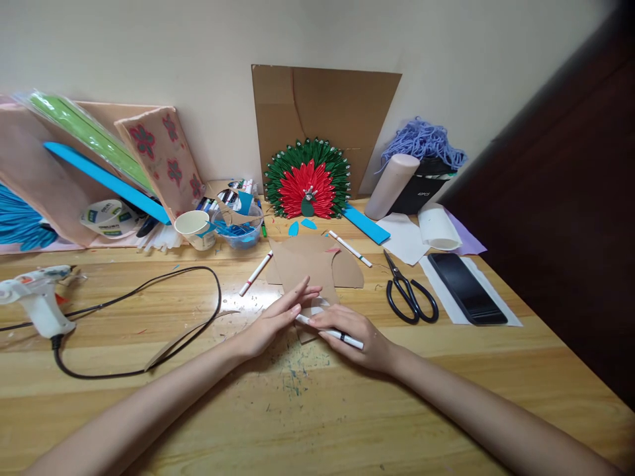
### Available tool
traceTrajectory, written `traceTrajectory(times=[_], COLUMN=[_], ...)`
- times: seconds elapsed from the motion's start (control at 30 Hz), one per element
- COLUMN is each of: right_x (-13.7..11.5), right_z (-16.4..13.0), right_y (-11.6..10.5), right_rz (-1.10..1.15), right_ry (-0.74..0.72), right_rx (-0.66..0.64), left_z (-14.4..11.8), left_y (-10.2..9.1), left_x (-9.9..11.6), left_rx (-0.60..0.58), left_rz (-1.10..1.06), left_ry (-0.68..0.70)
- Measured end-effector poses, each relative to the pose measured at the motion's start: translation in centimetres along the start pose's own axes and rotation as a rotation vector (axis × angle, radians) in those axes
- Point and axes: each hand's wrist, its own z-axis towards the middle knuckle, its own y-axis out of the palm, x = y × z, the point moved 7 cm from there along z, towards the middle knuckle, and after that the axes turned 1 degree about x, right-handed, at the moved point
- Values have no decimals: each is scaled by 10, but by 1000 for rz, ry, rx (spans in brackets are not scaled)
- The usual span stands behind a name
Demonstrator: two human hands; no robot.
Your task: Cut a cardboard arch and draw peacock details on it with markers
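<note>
- the landmark here is the brown cardboard piece, lying flat on the wooden counter in front of the peacock-like fan craft.
- the left hand lies flat, fingers stretched and released, pressing down on the near edge of the cardboard piece; it grips nothing.
- the right hand is closed around a white marker, just to the near right of the cardboard piece's near edge.
- the marker's long axis runs from lower right up to the left; its tip end sits at the cardboard's near edge, just beside the left hand's fingertips, over a small pale scrap i cannot make out clearly.
- so the cardboard lies straight ahead of both hands, away from the person; the left hand is already on it, and the right hand is just short of it with the marker bridging the gap.
- to the right of the cardboard piece: black scissors, then a dark phone on white paper.
- left of it: a second white marker, a looping black cord, and a glue gun well apart at the counter's far left.
- behind it to the left: a paper cup and a clear bowl of blue scraps.
</note>
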Motion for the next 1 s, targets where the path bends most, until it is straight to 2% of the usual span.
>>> traceTrajectory(times=[0.07, 0.13, 0.27, 0.33, 0.47, 0.67, 0.83, 1.0], right_x=[1, 7, 31, 39, 43, 39, 37, 36], right_z=[1, 1, -7, -11, -13, -13, -13, -12], right_y=[1, 0, -9, -10, -7, 0, 1, 2], right_rz=[27, 85, 369, 511, 593, 628, 516, 526], right_ry=[33, 128, 399, 460, 467, 489, 483, 475], right_rx=[-13, 1, 146, 155, 79, 5, -58, -92], left_z=[0, 1, 0, -3, -7, -10, -12, -13], left_y=[0, -2, -8, -9, -7, -10, -7, -5], left_x=[1, 2, 13, 20, 27, 28, 28, 28], left_rx=[17, 67, 244, 323, 378, 456, 451, 440], left_rz=[26, 91, 438, 610, 795, 851, 887, 914], left_ry=[5, 24, 134, 196, 289, 379, 429, 418])
